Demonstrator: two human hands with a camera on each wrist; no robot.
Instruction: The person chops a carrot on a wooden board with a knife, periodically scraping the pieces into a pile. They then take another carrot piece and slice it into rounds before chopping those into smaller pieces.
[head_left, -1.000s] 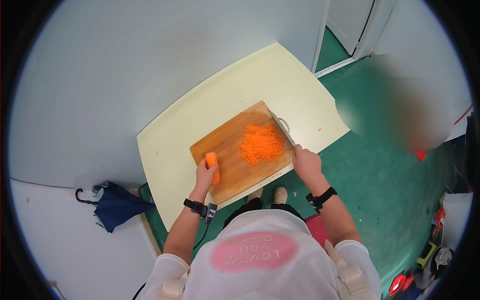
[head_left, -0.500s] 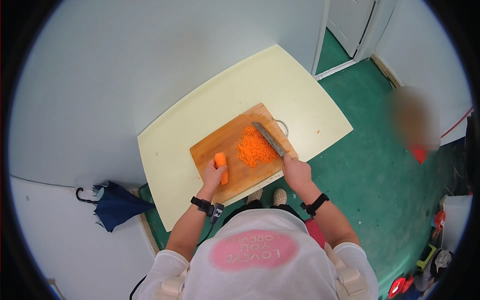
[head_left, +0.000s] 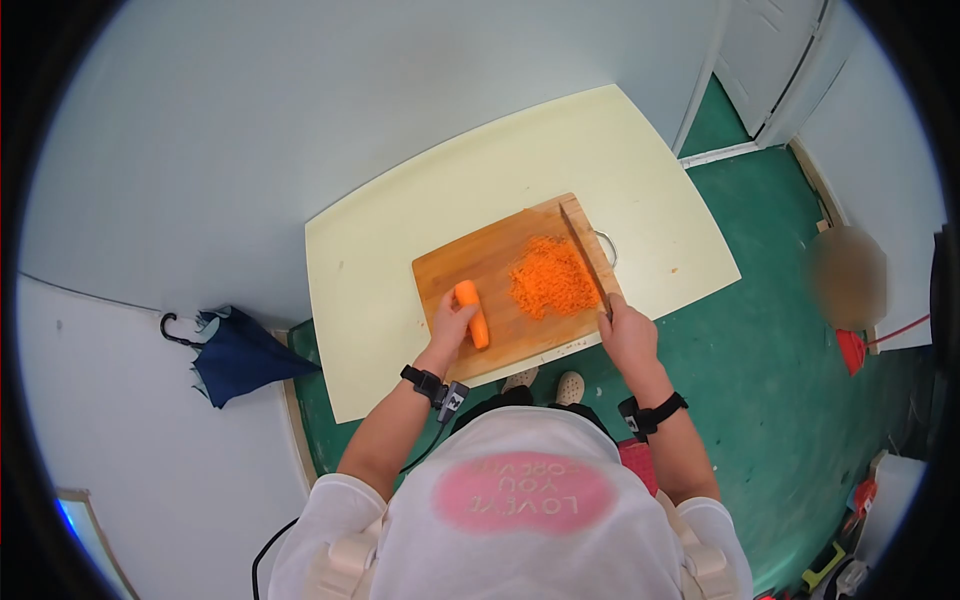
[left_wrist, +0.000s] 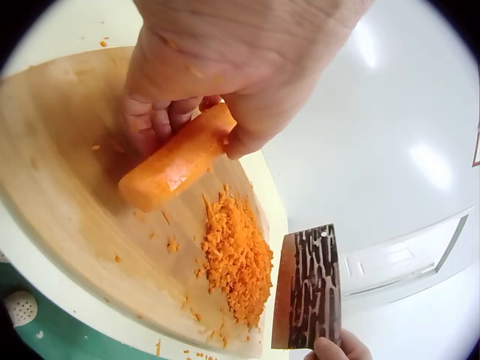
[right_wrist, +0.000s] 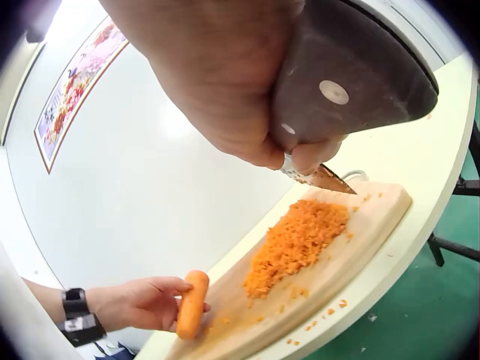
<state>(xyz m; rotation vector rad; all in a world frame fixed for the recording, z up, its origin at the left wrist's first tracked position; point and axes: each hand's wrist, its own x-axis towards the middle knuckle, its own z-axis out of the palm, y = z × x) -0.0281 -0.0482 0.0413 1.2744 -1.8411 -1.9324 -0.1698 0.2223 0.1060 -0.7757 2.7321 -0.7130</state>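
Observation:
On the left part of the wooden cutting board (head_left: 500, 245), my left hand (head_left: 448, 328) grips a thick peeled carrot piece (head_left: 473, 318), thumb on one side and fingers on the other. A flat cut face shows on the carrot's side in the left wrist view. My right hand (head_left: 632, 338) holds a cleaver (left_wrist: 315, 281) by its dark riveted handle (right_wrist: 356, 82). The blade, with a dark streaked pattern, is on edge along the board's right end. Between the hands lies a heap of finely chopped carrot (head_left: 553, 280).
The board lies near the front edge of a pale yellow table (head_left: 375, 330) set against a wall. A metal ring handle (head_left: 607, 247) sticks out from its right end. Carrot bits (right_wrist: 330, 311) lie along the near edge. A blue umbrella (head_left: 245, 358) leans at left.
The cleaver swung inward over the chopped heap with its flat side showing, then back out to the board's right end. The carrot piece shifted slightly inward on the board. The head view turned somewhat.

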